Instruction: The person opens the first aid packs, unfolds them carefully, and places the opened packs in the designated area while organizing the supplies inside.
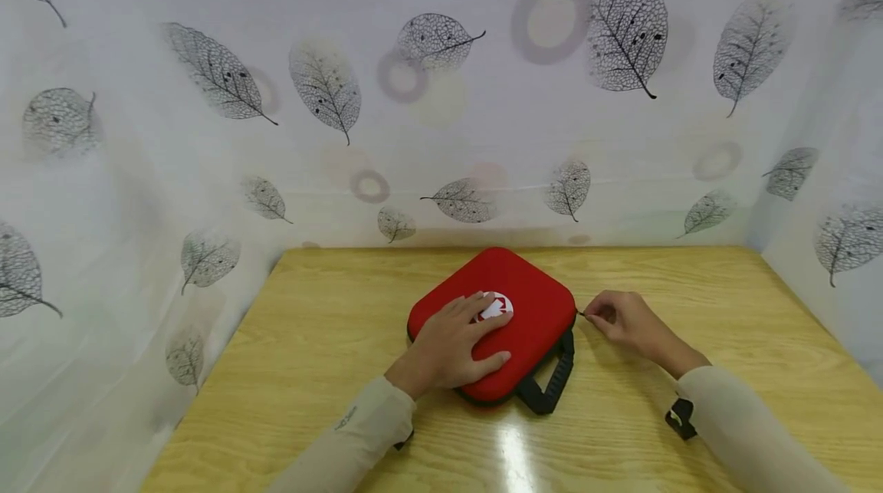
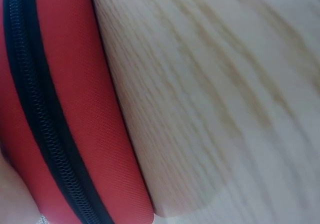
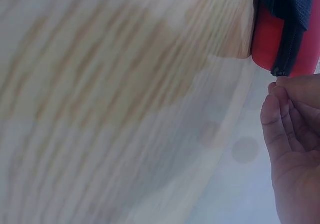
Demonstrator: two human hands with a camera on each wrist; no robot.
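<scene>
A red zippered case with a white round emblem lies flat on the wooden table, turned at an angle. My left hand rests on its lid with fingers spread, partly covering the emblem. At the case's right corner my right hand pinches a small dark zipper pull between thumb and fingertips. In the right wrist view the black zipper ends at those fingertips. The black carry handle sticks out from the near right side. Along the side in the left wrist view, the zipper teeth look closed.
The wood-grain table extends around the case on all sides. Behind it and at both sides hangs a pale curtain printed with leaves. Dark wrist bands show below both sleeves.
</scene>
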